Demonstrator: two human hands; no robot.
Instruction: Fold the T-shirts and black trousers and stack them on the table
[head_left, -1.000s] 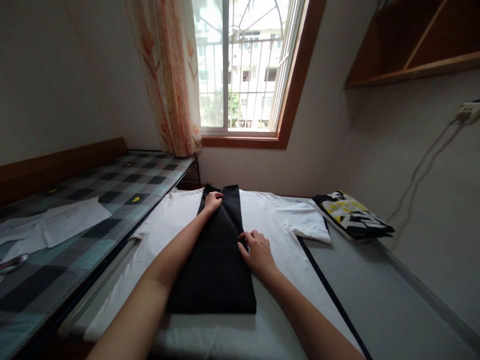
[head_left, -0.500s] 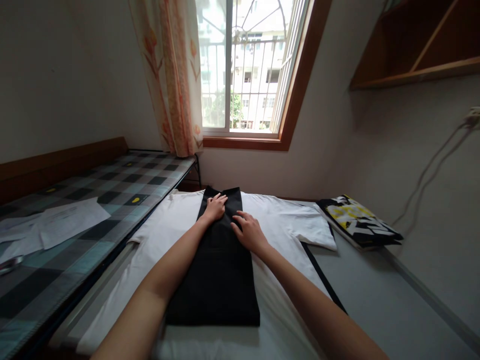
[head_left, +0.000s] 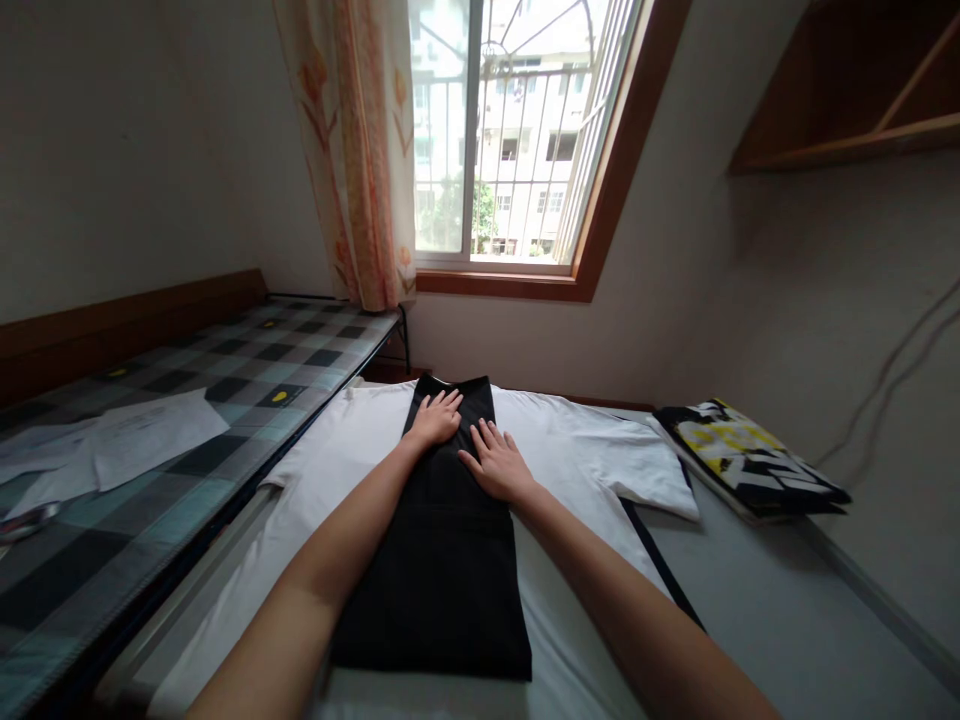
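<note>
A long folded black cloth, its kind of garment not clear, lies down the middle of a spread white T-shirt. Near the far end of the black cloth, my left hand rests flat with its fingers spread. My right hand lies on the cloth's right side, palm down, fingers stretched out and apart. Neither hand grips anything. The shirt's right sleeve reaches out over the pale table surface, and a dark strip shows under its right edge.
Folded black, white and yellow clothing lies at the right by the wall. To the left stands a bed with a checked mattress, papers on it. A window and curtain are ahead; a wooden shelf hangs upper right.
My right hand has settled flatter onto the black cloth, its fingers more outstretched. My left hand's fingers have spread a little. The whole view has shifted slightly.
</note>
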